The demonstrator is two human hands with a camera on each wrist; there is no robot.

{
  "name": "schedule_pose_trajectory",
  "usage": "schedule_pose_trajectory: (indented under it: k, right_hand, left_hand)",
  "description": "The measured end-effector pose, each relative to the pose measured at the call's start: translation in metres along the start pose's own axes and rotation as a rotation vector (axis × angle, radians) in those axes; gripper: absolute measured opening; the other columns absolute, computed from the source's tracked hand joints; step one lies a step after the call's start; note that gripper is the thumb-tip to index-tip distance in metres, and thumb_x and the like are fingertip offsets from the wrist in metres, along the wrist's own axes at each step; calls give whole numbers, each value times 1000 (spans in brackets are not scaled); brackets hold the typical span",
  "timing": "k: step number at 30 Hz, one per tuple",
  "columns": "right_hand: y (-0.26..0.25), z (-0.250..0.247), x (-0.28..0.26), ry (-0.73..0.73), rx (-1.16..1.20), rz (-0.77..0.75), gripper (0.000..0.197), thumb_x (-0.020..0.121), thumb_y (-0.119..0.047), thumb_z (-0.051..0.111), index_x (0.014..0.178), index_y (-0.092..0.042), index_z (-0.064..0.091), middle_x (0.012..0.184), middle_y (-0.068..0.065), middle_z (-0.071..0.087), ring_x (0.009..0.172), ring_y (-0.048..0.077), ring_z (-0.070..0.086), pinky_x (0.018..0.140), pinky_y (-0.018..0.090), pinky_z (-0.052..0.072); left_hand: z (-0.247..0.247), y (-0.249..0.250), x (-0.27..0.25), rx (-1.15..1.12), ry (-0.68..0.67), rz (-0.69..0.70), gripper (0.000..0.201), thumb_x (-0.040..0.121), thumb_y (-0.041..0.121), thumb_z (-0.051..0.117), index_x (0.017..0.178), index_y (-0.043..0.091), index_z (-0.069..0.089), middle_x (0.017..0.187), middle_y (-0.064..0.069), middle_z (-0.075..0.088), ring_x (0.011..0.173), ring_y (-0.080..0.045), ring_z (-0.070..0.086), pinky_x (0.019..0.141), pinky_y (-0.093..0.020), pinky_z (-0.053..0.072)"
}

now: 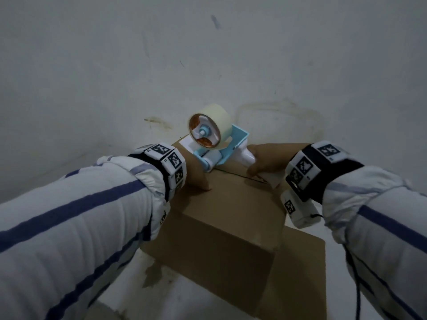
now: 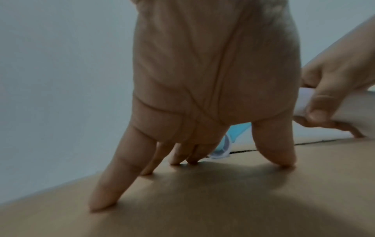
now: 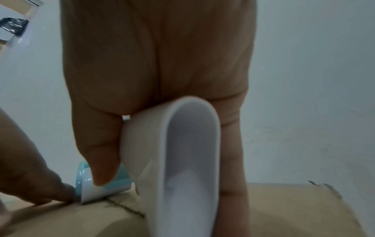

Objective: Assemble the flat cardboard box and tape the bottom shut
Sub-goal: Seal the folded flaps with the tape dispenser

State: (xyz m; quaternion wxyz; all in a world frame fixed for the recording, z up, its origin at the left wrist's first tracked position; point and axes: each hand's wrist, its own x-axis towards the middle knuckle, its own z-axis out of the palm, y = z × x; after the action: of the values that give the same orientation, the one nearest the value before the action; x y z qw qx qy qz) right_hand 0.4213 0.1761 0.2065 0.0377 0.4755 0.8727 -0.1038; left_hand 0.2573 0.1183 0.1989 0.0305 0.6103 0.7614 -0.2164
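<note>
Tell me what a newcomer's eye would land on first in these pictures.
The tape dispenser, blue and white with a pale roll, stands out at the middle of the head view, set on the far end of the brown cardboard box. The right hand grips its white handle over the seam between the flaps. The left hand presses spread fingers on the box top beside it.

Bare, dim room, type unclear; reads as a makeshift packing spot. Evidence: scuffed, stained pale floor (image 1: 277, 65), cardboard box (image 1: 221, 222) sitting directly on it, tape dispenser (image 1: 215, 137) on top. No furniture visible.
</note>
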Motion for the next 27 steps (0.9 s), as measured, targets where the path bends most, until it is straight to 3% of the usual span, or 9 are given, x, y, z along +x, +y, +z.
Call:
schedule_pose_trajectory:
  k: [4, 12, 13, 15, 17, 19, 21, 23, 27]
  right_hand:
    - [11, 5, 4, 3, 51, -75, 60, 89, -17, 62, 142, -6, 37, 140, 16, 48, 127, 29, 48, 103, 33, 39]
    - [77, 2, -31, -18, 153, -141, 64, 87, -9, 61, 144, -6, 33, 143, 16, 44, 128, 27, 46, 101, 29, 38]
    - [93, 0, -40, -20, 203, -131, 61, 87, -5, 60, 142, -5, 36, 138, 17, 49, 123, 27, 50, 94, 25, 42]
    - [123, -6, -64, -47, 247, -95, 50, 86, -2, 60, 134, -4, 44, 102, 15, 62, 88, 24, 61, 64, 19, 47]
    - [144, -8, -85, -87, 258, -64, 47, 86, -6, 60, 130, -10, 44, 80, 3, 58, 65, 15, 55, 56, 21, 46]
    - [152, -7, -96, -66, 217, -81, 53, 87, -9, 59, 136, -15, 38, 88, 0, 57, 69, 13, 51, 62, 24, 44]
    - [149, -3, -100, -26, 162, -126, 61, 89, -10, 57, 143, -16, 31, 105, 2, 53, 72, 9, 47, 62, 14, 41]
    - [145, -1, -98, -9, 178, -153, 59, 89, -9, 57, 142, -16, 32, 101, 1, 50, 61, 1, 43, 48, 6, 38]
    - [150, 0, -95, -10, 215, -128, 51, 87, -11, 58, 135, -14, 40, 92, 4, 55, 59, 3, 46, 55, 15, 39]
  left_hand:
    - [2, 13, 3, 67, -8, -5, 85, 84, 66, 44, 147, 14, 23, 151, -9, 34, 137, -26, 36, 114, -37, 27]
    - [5, 26, 10, -31, -135, -114, 84, 87, 66, 37, 141, 2, 37, 147, -12, 41, 135, -27, 39, 114, -36, 26]
    - [5, 27, 11, -29, -144, -126, 84, 88, 67, 36, 141, 2, 37, 146, -12, 42, 134, -27, 41, 114, -37, 27]
    - [3, 29, 9, -61, -125, -160, 83, 88, 66, 35, 140, 2, 38, 145, -12, 44, 132, -27, 43, 112, -36, 29]
    - [0, 32, 6, -104, -120, -197, 82, 88, 65, 38, 141, 3, 38, 145, -12, 43, 133, -27, 43, 110, -36, 29]
    - [-4, 37, 4, -144, -150, -208, 76, 90, 59, 43, 139, 1, 39, 143, -14, 44, 131, -28, 44, 108, -34, 31]
    - [-8, 45, -1, -176, -130, -212, 67, 94, 45, 47, 140, -2, 37, 144, -19, 43, 132, -31, 42, 108, -34, 31]
    - [-11, 57, -8, -215, -67, -199, 65, 93, 30, 54, 146, 4, 28, 149, -17, 36, 137, -31, 36, 110, -35, 28]
    - [-19, 90, -7, -345, -46, -61, 53, 88, 16, 59, 137, 7, 43, 134, -16, 52, 120, -30, 52, 94, -33, 41]
